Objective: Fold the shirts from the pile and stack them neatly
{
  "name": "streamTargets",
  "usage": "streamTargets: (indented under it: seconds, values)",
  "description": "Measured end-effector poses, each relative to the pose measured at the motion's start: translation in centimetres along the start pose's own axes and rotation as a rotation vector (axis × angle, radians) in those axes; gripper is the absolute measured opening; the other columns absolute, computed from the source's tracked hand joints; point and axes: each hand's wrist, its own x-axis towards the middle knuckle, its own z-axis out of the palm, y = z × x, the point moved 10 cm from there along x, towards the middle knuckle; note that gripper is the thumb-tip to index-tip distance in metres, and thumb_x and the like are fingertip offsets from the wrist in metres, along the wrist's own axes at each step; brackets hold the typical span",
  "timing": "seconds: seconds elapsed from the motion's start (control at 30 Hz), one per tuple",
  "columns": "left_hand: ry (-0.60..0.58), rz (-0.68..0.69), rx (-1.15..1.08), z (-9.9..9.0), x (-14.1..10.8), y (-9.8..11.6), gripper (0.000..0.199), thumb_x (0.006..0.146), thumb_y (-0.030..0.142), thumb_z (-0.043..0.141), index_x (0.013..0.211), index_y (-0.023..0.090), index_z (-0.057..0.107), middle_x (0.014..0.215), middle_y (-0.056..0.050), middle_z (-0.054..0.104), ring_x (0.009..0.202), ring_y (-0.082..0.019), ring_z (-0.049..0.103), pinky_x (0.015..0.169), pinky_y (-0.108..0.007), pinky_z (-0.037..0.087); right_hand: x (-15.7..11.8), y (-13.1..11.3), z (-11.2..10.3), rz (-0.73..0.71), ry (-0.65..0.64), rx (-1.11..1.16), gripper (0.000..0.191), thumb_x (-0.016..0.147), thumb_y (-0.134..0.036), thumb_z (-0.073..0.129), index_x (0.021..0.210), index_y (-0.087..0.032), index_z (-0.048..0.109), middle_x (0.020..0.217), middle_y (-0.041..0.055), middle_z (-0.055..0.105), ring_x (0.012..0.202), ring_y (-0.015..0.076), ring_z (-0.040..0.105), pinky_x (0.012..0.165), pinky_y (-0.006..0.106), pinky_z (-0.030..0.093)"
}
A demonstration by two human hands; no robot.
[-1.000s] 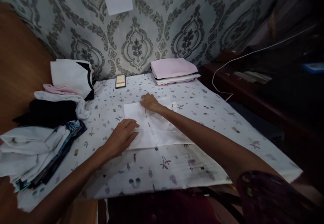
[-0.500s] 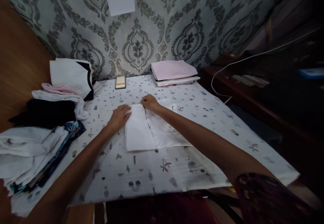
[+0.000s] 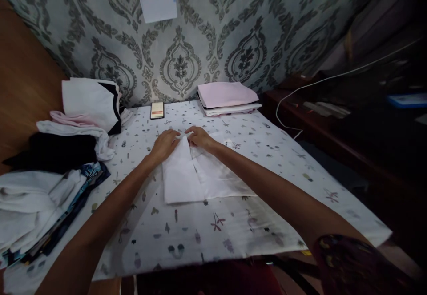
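Note:
A white garment (image 3: 182, 177), partly folded over, lies on the patterned white cloth (image 3: 160, 250) that covers the table. At its far edge my left hand (image 3: 164, 145) bends its fingers around the upper left corner, closed on the fabric. Close beside it, my right hand (image 3: 199, 137) pinches the same far edge where the folded panel meets the flatter part. Between the two hands the fabric rises into a small peak. Some fingertips are hidden behind the cloth.
Piled clothes (image 3: 63, 148) line the left side against a wooden panel (image 3: 26, 77). At the back stand a lit phone (image 3: 157, 109) and a folded pink and white stack (image 3: 228, 95). A white cable (image 3: 320, 79) hangs across the dark furniture on the right.
My left hand has moved right and slightly away from me, close to my right hand. The far edge of the garment between them has lifted into a peak.

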Motion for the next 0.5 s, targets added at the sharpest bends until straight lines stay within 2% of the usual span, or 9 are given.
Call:
streamTargets:
  seconds: [0.1,0.2,0.37,0.5]
  values:
    - [-0.04,-0.006,-0.003,1.1,0.9,0.2,0.023,0.09,0.023,0.05,0.106,0.019,0.066,0.109,-0.011,0.067,0.108,-0.029,0.057,0.095,-0.042,0.045,-0.9,-0.1,0.3,-0.013,-0.101,0.081,0.053,0.07,-0.001,0.055,0.12,-0.015,0.06,0.069,-0.0028,0.068,0.051,0.0094,0.056,0.052,0.019,0.046]
    - [-0.057,-0.017,-0.026,1.5,1.2,0.1,0.019,0.088,0.023,0.051,0.097,0.019,0.067,0.101,-0.01,0.069,0.1,-0.028,0.059,0.091,-0.041,0.046,-1.3,-0.2,0.3,-0.022,-0.129,0.131,0.06,0.066,0.0,0.059,0.123,-0.017,0.058,0.073,-0.0037,0.068,0.051,0.0084,0.054,0.053,0.019,0.047]
    - [-0.043,-0.05,-0.05,1.3,1.4,-0.6,0.019,0.087,0.021,0.05,0.094,0.018,0.067,0.097,-0.009,0.071,0.092,-0.025,0.062,0.086,-0.038,0.047,-1.2,-0.3,0.0,-0.018,-0.061,0.151,0.05,0.069,0.0,0.061,0.117,-0.016,0.061,0.069,-0.0052,0.063,0.056,0.0085,0.054,0.058,0.019,0.047]
    - [-0.049,-0.069,-0.058,1.4,1.7,-0.8,0.022,0.089,0.021,0.046,0.095,0.018,0.067,0.089,-0.007,0.072,0.083,-0.022,0.063,0.08,-0.034,0.048,-1.2,-0.2,0.1,0.03,-0.058,0.168,0.044,0.074,-0.001,0.061,0.115,-0.017,0.059,0.059,-0.0078,0.059,0.05,0.0076,0.052,0.053,0.017,0.044]
